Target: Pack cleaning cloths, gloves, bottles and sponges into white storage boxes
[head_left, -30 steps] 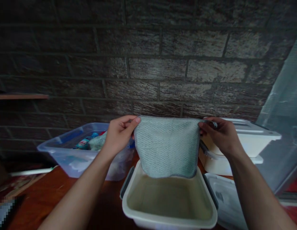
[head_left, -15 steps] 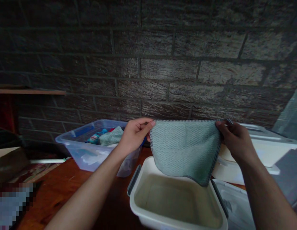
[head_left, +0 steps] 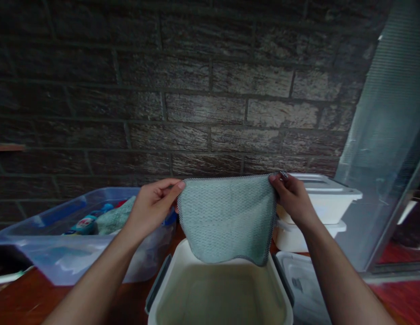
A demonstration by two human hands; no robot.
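A pale green textured cleaning cloth [head_left: 228,219] with a black-and-white edging hangs spread between my two hands. My left hand [head_left: 159,201] pinches its upper left corner between thumb and fingers. At the upper right corner, my right hand [head_left: 291,194] grips the cloth, and a small bit of edging sticks up past the fingers. Below the cloth stands a white plastic box [head_left: 220,293] without a lid, with dark grey side clips; the part of its inside that shows holds nothing. The cloth's lower edge overlaps the box's far rim in view; I cannot tell if they touch.
On the left, a clear plastic bin [head_left: 61,243] holds a blue-green bottle [head_left: 86,223] and another greenish cloth [head_left: 115,216]. Lidded white boxes [head_left: 328,203] are stacked at right, near a loose grey lid [head_left: 303,282]. Behind the wooden table [head_left: 27,298] rises a dark brick wall [head_left: 183,108].
The view has turned to the right, so the bins and my hands appear further left and a glass panel shows more at right. Both hands keep hold of the cloth's corners.
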